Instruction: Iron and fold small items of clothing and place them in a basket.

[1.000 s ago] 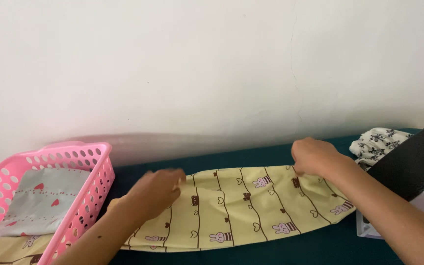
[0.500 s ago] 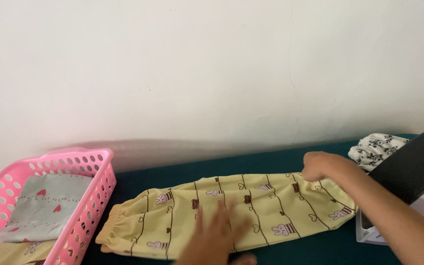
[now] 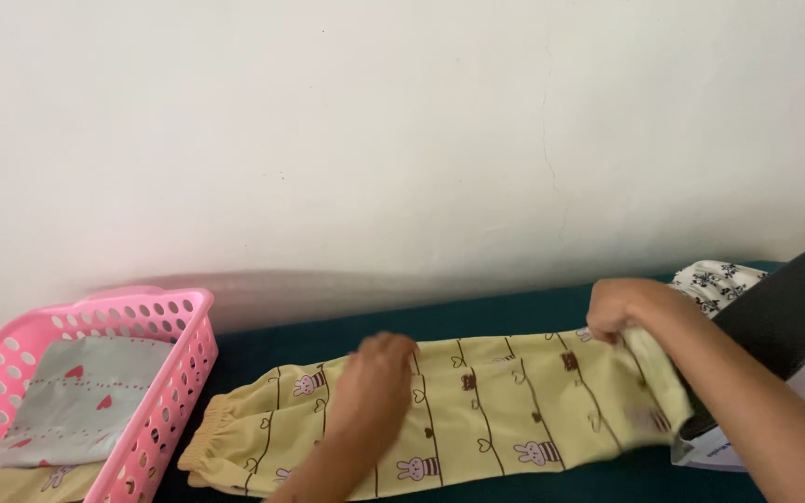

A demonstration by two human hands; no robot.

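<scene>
The yellow trousers (image 3: 477, 410) lie stretched flat across a dark teal surface (image 3: 477, 312) that runs along the foot of a plain off-white wall (image 3: 402, 130), which carries a thin crack toward 1 o'clock. The trousers are pale yellow with dark brown stripes and small rabbit, bear and heart prints; a gathered elastic cuff sits at their 9 o'clock end, and their 3 o'clock end is lifted and partly turned over. The left hand (image 3: 375, 387) rests palm down on the cloth near its middle, fingers spread and released, pressing the fabric flat rather than gripping it. The right hand (image 3: 621, 312) sits at the 3 o'clock end of the trousers, its grip clenched on the raised edge of the cloth, which hangs folded below the wrist. Out toward 9 o'clock, just beside the cuff but apart from it, stands a pink basket (image 3: 174, 373) with holes in its walls, holding a folded grey cloth (image 3: 76, 391) with red hearts and, beneath it, a bit of yellow fabric. At 3 o'clock, behind the right hand, lies a white cloth (image 3: 724, 279) with a black pattern, and next to it a slanted black panel (image 3: 784, 321) over a white object at the frame's edge.
</scene>
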